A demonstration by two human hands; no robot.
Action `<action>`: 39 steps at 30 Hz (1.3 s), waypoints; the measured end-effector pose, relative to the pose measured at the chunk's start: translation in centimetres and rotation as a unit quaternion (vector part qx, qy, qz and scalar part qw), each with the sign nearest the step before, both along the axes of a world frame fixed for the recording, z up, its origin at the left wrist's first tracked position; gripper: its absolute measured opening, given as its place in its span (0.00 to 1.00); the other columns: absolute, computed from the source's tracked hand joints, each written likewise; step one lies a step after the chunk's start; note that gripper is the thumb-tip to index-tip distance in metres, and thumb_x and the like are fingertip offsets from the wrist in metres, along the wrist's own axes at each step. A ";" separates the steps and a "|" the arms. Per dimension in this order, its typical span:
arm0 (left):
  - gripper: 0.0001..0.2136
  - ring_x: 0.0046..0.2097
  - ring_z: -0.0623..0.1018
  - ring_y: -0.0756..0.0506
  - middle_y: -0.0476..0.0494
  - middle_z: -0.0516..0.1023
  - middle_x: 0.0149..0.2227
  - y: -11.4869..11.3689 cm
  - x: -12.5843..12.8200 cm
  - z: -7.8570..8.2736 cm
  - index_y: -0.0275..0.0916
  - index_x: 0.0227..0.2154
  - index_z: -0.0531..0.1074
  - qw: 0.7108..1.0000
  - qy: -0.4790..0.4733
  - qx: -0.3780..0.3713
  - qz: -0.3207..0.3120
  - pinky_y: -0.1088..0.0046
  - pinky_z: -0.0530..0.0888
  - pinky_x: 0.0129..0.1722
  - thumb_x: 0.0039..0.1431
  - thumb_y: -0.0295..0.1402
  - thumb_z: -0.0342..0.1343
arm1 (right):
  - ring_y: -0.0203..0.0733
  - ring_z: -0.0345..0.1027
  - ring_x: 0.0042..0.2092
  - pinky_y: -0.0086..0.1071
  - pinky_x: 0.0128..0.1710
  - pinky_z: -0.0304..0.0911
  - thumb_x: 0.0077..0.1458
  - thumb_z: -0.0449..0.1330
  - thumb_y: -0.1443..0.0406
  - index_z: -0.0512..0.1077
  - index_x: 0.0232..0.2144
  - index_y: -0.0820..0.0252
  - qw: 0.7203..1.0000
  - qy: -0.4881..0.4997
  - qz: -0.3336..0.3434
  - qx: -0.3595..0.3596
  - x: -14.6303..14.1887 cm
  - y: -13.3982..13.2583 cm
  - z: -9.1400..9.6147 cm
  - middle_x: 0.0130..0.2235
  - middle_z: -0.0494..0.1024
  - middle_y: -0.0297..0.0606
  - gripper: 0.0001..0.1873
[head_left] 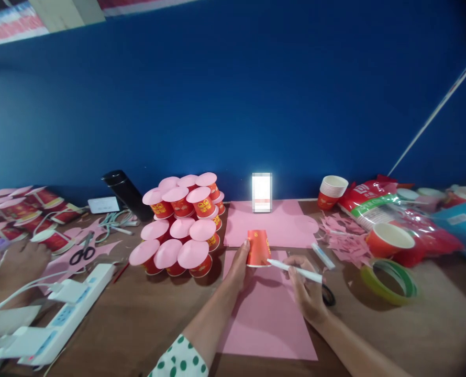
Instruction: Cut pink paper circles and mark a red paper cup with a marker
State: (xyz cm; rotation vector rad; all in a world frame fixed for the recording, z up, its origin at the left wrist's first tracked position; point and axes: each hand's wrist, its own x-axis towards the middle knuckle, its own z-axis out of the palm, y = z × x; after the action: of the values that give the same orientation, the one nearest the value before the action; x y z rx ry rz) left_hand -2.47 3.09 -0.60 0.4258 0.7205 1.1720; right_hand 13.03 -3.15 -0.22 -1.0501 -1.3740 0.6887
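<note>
My left hand (239, 267) grips a red paper cup (258, 247) held upside down, its rim resting on a pink paper sheet (268, 319) on the brown table. My right hand (306, 288) is closed round a white pen (296, 269), and the pen's tip touches the cup's rim at its right side. A second pink sheet (284, 222) lies just behind the cup.
A pile of red cups capped with pink discs (181, 225) stands to the left. Stacked cups (331, 191), a red cup (388, 240), pink scraps (341, 230) and a green tape roll (390, 280) lie right. Scissors (82, 254), a power strip (60, 319) and another person's hand (17, 264) are left.
</note>
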 end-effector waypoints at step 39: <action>0.20 0.49 0.76 0.40 0.38 0.79 0.43 -0.2 0.0 0.3 0.36 0.41 0.75 1.000 0.011 0.008 -0.002 0.63 0.70 0.53 0.54 0.47 0.59 | 0.39 0.67 0.30 0.33 0.29 0.64 0.60 0.52 0.66 0.69 0.37 0.57 0.991 -0.115 -0.026 0.058 -0.4 -0.1 1.7 0.29 0.72 0.36 0.06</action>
State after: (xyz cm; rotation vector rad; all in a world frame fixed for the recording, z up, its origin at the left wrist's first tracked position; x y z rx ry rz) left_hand -2.46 2.90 -0.31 0.4532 0.7289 1.1724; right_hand 12.65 -3.24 1.44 -1.0929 -1.5597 0.4545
